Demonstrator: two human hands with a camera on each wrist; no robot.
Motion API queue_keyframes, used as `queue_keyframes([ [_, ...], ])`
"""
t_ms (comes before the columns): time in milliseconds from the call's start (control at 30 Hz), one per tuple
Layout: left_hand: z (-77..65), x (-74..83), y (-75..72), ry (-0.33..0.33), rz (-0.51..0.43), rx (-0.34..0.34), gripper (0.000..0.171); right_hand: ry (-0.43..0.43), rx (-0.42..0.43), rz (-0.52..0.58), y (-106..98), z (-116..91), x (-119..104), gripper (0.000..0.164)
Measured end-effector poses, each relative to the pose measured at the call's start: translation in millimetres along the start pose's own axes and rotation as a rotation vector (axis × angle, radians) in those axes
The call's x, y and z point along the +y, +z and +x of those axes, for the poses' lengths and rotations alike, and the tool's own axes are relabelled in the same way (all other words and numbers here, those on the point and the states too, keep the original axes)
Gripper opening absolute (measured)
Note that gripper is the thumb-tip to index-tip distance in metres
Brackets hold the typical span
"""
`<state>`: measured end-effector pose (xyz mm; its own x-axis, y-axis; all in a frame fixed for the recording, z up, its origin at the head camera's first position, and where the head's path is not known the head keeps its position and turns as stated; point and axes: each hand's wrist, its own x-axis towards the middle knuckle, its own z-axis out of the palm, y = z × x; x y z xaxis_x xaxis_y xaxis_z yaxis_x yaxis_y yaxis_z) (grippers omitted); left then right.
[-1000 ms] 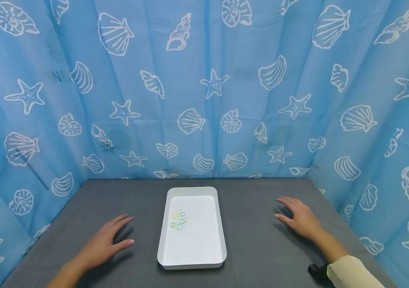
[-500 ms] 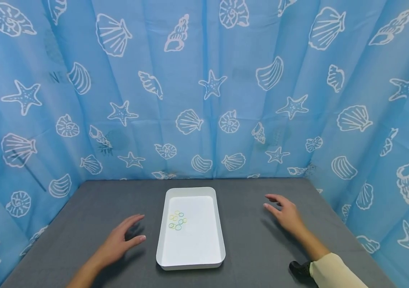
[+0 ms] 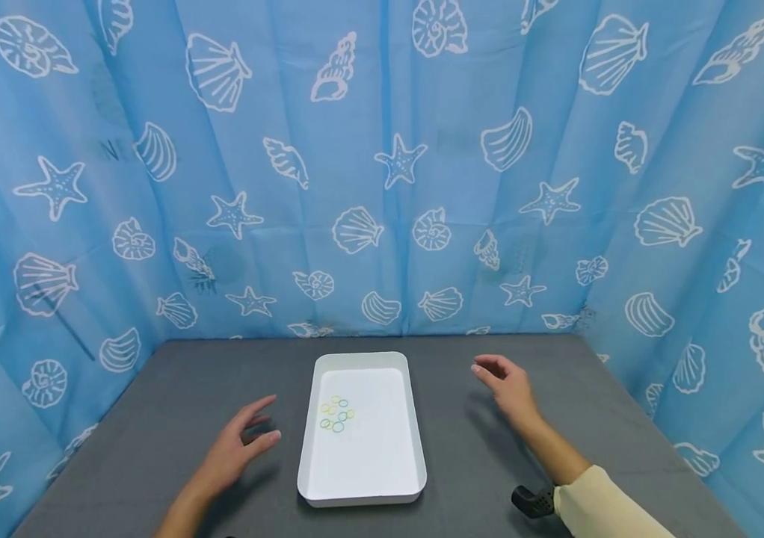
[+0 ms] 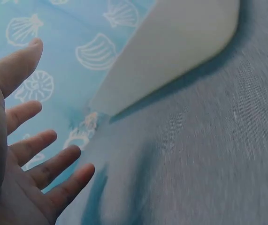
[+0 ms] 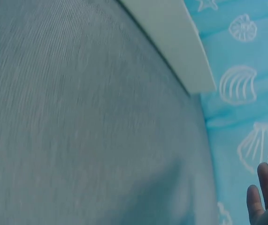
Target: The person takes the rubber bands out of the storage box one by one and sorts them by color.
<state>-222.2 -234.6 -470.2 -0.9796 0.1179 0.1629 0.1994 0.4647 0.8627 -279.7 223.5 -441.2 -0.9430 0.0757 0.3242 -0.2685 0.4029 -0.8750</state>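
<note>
Tray (image 3: 374, 448) likely light, stiff, slick; grip long side walls, keep level for rings (image 3: 339, 416); left hand (image 3: 234, 446) wide, right hand (image 3: 508, 387) narrower, both empty

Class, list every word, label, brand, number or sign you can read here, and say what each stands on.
"N": seemingly a faint letter on the blue curtain, left side; the stroke beside it is unclear.
Other dark marks on the curtain: too faint to read.
White tray, small rings, black wrist device: no readable text.
</note>
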Motion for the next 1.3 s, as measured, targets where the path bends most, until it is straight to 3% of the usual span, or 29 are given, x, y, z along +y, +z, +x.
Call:
queue_keyframes([
  [100, 2.0, 0.5, 3.6, -0.014, -0.052, 0.018, 0.059, 0.037, -0.007, 0.036, 11.2, 0.5, -6.9, 0.029],
  [267, 4.7, 3.8, 8.5, -0.039, -0.26, 0.028, 0.055, 0.059, -0.004, 0.103, 27.8, 6.9, -15.6, 0.029],
  [433, 7.2, -0.6, 14.9, -0.122, -0.398, 0.019, 0.054, 0.071, 0.012, 0.161, 41.9, 17.0, -21.6, 0.03],
  [533, 8.9, -3.5, 17.9, -0.171, -0.431, 0.014, 0.055, 0.097, -0.006, 0.212, 49.4, 21.9, -28.3, 0.029],
  [667, 11.1, -3.5, 20.0, -0.183, -0.469, -0.002, 0.056, 0.122, -0.031, 0.275, 59.1, 27.5, -39.9, 0.029],
  [867, 12.8, 3.3, 23.1, -0.184, -0.551, -0.112, 0.057, 0.205, -0.082, 0.354, 75.0, 37.9, -52.3, 0.032],
  [1133, 14.3, 5.5, 31.2, -0.189, -0.539, -0.162, 0.059, 0.277, -0.134, 0.407, 98.2, 46.9, -59.4, 0.036],
  [1300, 11.7, 1.9, 33.5, -0.19, -0.51, -0.172, 0.061, 0.279, -0.144, 0.356, 113.4, 43.0, -63.3, 0.031],
])
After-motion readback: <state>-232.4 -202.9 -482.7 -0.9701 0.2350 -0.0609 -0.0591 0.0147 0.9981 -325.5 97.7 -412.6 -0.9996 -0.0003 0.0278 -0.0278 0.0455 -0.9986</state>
